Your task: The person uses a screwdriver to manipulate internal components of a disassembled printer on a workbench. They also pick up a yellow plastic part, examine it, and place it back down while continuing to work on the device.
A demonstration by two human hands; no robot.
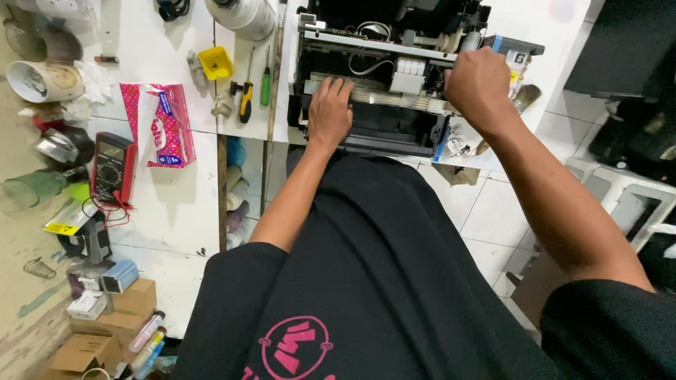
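Both hands are working on an opened printer [394,77] that is sitting at the near edge of the white bench [176,204], its cover off and its black frame, white tubes and pale strip across the middle all showing. The left hand [329,111] is lying palm down on the printer's front, fingers spread and pressing flat against the pale strip rather than closing round anything. The right hand [479,84] is curling into a loose fist at the printer's right end, knuckles up; it is gripping some part there, but which part cannot be told because the hand is covering it. The two hands are staying well apart, one at each side of the machine. Just left of the printer a yellow-handled screwdriver [246,98] and a green-handled screwdriver [265,84] are lying side by side, with a small yellow tray [215,62] beside them. Further along the bench toward its left edge, a pink tissue pack [163,121] is lying next to a red multimeter [111,167] with its leads trailing. A white cup [39,81] is lying on its side near the far left corner. Small cardboard boxes [113,317] are crowding the near left corner. The person's black shirt [380,281] is filling the foreground.
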